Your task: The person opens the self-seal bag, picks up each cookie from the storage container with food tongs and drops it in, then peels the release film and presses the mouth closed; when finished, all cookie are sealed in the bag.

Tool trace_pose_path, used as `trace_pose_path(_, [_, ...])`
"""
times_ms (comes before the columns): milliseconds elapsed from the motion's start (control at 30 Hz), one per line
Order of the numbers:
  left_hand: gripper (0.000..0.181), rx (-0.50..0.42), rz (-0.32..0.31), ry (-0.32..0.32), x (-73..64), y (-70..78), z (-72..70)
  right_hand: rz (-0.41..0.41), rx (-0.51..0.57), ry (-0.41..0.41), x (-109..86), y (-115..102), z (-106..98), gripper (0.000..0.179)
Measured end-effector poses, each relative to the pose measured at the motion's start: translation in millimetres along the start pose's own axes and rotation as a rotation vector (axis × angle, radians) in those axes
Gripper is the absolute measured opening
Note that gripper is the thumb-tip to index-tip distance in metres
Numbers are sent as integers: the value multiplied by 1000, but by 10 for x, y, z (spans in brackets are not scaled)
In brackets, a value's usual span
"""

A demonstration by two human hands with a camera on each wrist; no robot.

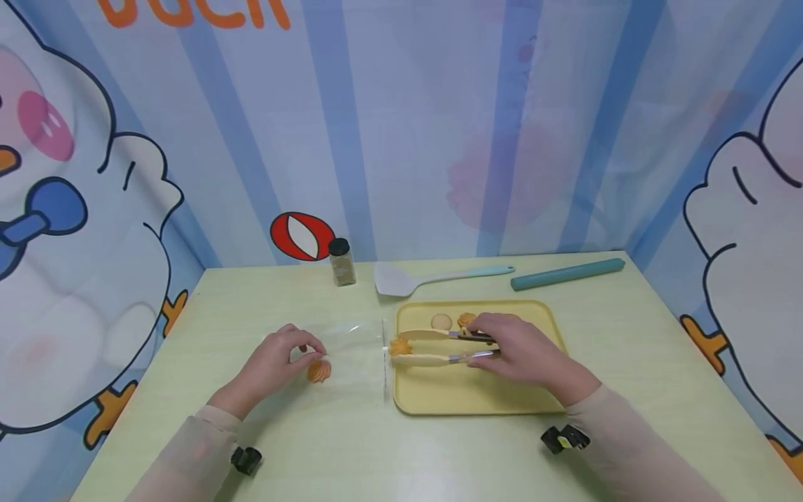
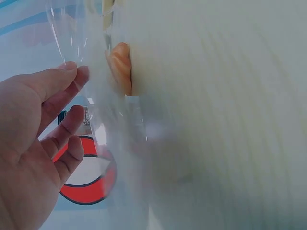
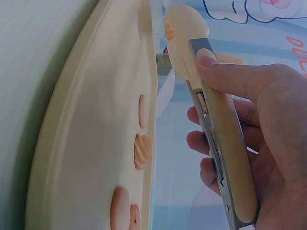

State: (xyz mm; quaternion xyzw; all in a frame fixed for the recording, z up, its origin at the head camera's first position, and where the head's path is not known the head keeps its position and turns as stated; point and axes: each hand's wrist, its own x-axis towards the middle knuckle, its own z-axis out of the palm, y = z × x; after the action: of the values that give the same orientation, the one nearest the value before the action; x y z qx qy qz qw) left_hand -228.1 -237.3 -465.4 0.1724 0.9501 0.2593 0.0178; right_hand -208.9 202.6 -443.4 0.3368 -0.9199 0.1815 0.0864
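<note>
My right hand (image 1: pixel 517 348) grips a pair of cream-tipped tongs (image 3: pixel 223 139), thumb on one arm and fingers round the other. Between the tong tips sits an orange swirled piece (image 1: pixel 401 346), at the left edge of the yellow tray (image 1: pixel 477 401). To the left, a clear plastic bag (image 1: pixel 357 341) lies with its opening facing the tray. My left hand (image 1: pixel 276 359) pinches the bag's film between thumb and index finger, as the left wrist view shows. Inside the bag is another orange swirled piece (image 2: pixel 121 69), just beside those fingers.
On the tray lie a round pale piece (image 1: pixel 442 321) and an orange swirled piece (image 1: pixel 467 319), others partly behind the right hand. Along the table's back stand a black-capped spice jar (image 1: pixel 341 263), a spatula (image 1: pixel 401 280) and a teal rod (image 1: pixel 567 274).
</note>
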Motion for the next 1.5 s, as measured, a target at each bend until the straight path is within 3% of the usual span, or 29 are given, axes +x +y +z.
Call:
trace_pose_path(233, [9,-1,-4,6,7,34,-24,-35,2,-57,268,-138,151,49])
trace_pose_path(467, [11,0,30,20,35,45,-26,-68,62,-107,519,-249,315,47])
trace_pose_path(800, [11,8,43,25,51,64,-28,-110,25,-107,787,-377,588,47])
trace_pose_path(1133, [11,-4,49,44,69,64,-8,-86,19,-77,868,-464,663,49])
trace_pose_path(1500, [11,1,68,41,31,18,19,-66,11,-62,765,-415,606,51])
